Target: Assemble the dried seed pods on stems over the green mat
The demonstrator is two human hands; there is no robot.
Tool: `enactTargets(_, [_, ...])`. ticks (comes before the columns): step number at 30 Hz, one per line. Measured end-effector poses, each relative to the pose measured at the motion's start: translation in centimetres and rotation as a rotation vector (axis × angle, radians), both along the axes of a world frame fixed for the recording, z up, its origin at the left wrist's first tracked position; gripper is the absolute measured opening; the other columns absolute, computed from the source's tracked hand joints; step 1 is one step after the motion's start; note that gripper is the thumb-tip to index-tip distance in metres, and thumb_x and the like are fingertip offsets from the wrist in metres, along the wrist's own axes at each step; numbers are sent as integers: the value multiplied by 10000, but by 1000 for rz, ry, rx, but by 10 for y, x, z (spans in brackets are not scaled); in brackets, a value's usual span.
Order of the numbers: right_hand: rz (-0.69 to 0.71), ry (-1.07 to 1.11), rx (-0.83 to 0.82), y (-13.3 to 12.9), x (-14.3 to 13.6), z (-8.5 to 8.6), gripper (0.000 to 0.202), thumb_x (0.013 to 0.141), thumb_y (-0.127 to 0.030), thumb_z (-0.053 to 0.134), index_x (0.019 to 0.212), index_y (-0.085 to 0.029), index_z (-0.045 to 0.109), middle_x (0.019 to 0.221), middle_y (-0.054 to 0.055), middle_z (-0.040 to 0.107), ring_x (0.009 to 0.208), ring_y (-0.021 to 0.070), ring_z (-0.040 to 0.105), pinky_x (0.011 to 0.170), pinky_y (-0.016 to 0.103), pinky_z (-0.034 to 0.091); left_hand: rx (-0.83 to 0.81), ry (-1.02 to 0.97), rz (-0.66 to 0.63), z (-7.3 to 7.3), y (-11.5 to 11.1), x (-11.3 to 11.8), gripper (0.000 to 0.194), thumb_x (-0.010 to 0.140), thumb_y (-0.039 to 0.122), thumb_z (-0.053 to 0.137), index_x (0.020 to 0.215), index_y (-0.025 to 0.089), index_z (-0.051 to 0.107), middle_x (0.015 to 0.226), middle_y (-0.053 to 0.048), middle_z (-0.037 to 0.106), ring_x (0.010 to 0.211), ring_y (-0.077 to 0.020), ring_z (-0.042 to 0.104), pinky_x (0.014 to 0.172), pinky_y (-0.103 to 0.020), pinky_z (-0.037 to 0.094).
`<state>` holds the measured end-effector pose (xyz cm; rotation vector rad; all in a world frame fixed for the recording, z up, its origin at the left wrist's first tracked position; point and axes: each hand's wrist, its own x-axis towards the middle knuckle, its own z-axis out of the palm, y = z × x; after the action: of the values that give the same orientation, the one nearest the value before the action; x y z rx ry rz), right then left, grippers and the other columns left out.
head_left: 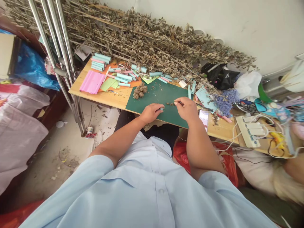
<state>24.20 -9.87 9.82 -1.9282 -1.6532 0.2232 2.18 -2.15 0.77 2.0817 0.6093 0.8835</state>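
Note:
My left hand (152, 112) is closed round a small light-blue paper tube (161, 108) near the front edge of the green mat (152, 96). To the right, my right hand (185, 107) has its fingertips pinched together over the mat, beside small brown crumbs (170, 104); what it holds, if anything, is too small to name. A clump of brown dried balls (140, 91) rests on the mat's left part. Behind and left lie several blue and pink paper rolls (124, 77).
Dried leafy stalks (152, 38) lie along the back. A pink paper stack (92, 82) is at the left, beside metal crutches (62, 63). At the right are a phone (203, 119), blue yarn (226, 100), a power strip (249, 131) and loose cables.

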Motion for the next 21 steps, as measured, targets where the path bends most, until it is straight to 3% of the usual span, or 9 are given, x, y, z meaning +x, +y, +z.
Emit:
enactTargets(4, [-232, -12, -88, -1, 42, -29, 228, 880, -293, 626, 1020, -211, 786, 1040, 113, 778, 882, 294, 682, 902, 503, 552, -14, -19, 29, -1, 0, 2, 279, 1003, 250, 671, 1266, 195, 749, 1225, -107, 782, 1172, -229, 716, 1093, -394, 556])
enactTargets(9, [-209, 58, -98, -2, 51, -56, 291, 895, -308, 632, 1116, -194, 782, 1068, 115, 765, 922, 271, 688, 953, 496, 556, -10, -30, 36, -4, 1, 3, 305, 1012, 272, 666, 1299, 196, 734, 1185, -109, 785, 1124, -219, 723, 1073, -395, 570])
enactTargets(14, [-130, 23, -86, 6, 39, -64, 267, 898, -329, 651, 1092, -212, 792, 1127, 116, 751, 910, 256, 687, 947, 465, 565, -2, -27, 49, -4, 1, 3, 291, 1017, 271, 653, 1288, 208, 739, 1191, -104, 785, 1129, -222, 721, 1076, -404, 571])
enactTargets(17, [-128, -9, -75, 9, 37, -65, 212, 920, -320, 612, 984, -220, 788, 1097, 115, 753, 983, 277, 688, 972, 472, 551, 7, -13, 53, -3, 2, 3, 286, 1010, 258, 662, 1279, 211, 745, 1202, -101, 787, 1136, -226, 721, 1076, -406, 571])
enactTargets(21, [-184, 78, -60, 8, 36, -59, 213, 910, -340, 610, 947, -205, 770, 1058, 115, 760, 928, 269, 689, 947, 475, 555, 17, -6, 34, -1, 2, 2, 294, 1000, 235, 678, 1284, 200, 745, 1243, -108, 781, 1153, -238, 718, 1075, -410, 568])
